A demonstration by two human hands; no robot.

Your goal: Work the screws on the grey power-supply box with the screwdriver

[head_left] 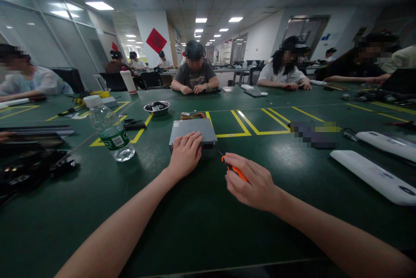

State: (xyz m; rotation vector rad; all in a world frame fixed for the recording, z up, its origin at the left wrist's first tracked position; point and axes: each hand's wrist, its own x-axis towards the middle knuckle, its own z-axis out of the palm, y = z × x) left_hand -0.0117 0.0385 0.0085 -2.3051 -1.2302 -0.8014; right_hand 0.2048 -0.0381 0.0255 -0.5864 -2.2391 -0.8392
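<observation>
A grey metal computer power supply unit [191, 127] lies on the green table in front of me, its coloured cables [195, 115] bunched at the far side. My left hand [186, 152] holds it, fingers over the top and near edge; the thumb is hidden. My right hand [248, 180] is closed around a screwdriver [238, 172] with an orange and black handle. The thin shaft points up and left toward the unit's near right corner. Whether the tip touches the casing, I cannot tell.
A water bottle [112, 133] stands left of the unit, with a metal bowl of small parts [157, 108] beyond. Dark parts [32, 167] crowd the left side. White elongated devices [373, 174] lie at right. Yellow tape [234, 134] marks the table [195, 226]. Several people sit opposite.
</observation>
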